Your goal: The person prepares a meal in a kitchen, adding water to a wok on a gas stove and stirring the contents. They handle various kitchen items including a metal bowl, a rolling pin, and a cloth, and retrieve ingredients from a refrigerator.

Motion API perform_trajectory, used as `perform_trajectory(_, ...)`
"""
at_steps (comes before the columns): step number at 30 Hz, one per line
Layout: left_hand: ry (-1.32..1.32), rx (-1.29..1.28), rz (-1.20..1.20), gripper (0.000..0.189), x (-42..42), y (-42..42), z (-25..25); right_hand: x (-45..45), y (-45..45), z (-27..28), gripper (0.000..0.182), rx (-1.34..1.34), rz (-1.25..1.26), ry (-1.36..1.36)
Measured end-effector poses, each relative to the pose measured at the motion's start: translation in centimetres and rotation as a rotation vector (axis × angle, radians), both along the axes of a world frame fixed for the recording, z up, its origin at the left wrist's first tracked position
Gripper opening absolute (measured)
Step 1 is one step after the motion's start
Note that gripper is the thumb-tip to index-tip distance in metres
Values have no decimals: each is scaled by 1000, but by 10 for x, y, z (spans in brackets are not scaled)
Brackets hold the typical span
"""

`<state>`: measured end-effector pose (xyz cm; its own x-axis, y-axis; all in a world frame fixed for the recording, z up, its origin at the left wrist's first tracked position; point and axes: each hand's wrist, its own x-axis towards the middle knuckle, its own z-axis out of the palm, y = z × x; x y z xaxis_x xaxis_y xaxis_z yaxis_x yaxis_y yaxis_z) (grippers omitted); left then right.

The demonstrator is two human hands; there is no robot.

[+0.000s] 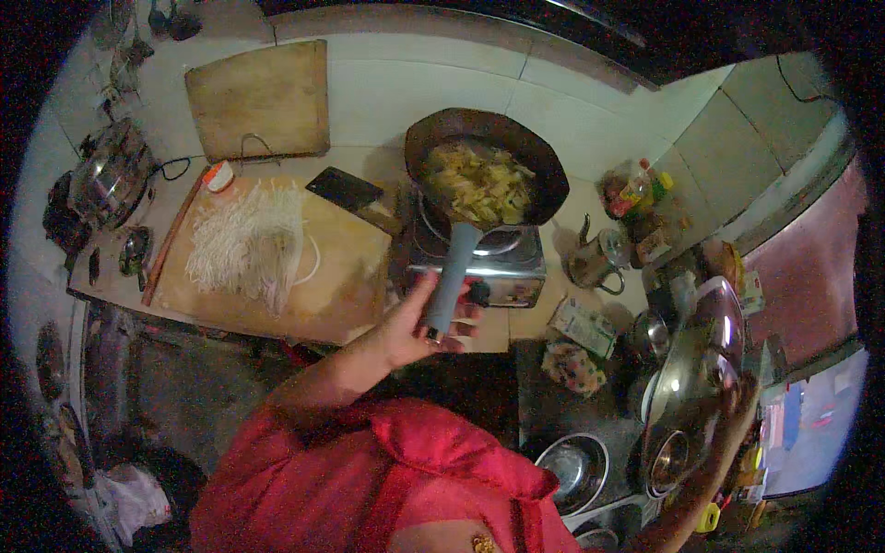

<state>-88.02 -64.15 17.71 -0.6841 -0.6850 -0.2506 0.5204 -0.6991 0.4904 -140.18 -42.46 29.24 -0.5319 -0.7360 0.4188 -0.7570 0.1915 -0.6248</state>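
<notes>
My left hand [432,321] is at the grey handle [456,273] of a dark wok, palm below it, thumb on one side and loosely bent fingers on the other; whether it grips is unclear. Chopped, pale yellow-green food [480,180] fills part of the wok, which is over a gas stove [508,283]. On the right, my right arm reaches past a large shiny domed lid [691,387]. My right hand [750,380] is dim and blurred by the lid's far edge, its hold unclear. Left of the stove, white noodles [242,242] lie on a wooden board [342,290].
A cleaver [349,193] lies at the board's back right corner. Another cutting board [259,100] leans against the wall. A metal pot with a spout [588,263] and bottles [639,190] are right of the stove. A metal bowl [574,473] is lower right.
</notes>
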Motion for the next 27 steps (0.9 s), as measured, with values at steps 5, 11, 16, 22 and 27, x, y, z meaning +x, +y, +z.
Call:
perform_trajectory(5,177,140,-18,18,-34,0,-4,152,-214,34,34,-88,463,206)
perform_trajectory(11,47,24,-29,29,-46,6,-10,236,-410,31,36,182,670,350)
perform_trajectory(16,60,19,-36,45,-1,-10,-31,350,-422,52,36,213,830,418)
perform_trajectory(22,-48,12,187,41,50,-5,-67,326,-484,-4,38,222,677,495)
perform_trajectory(27,-17,58,238,43,57,-11,-98,329,-486,-18,38,207,701,367)
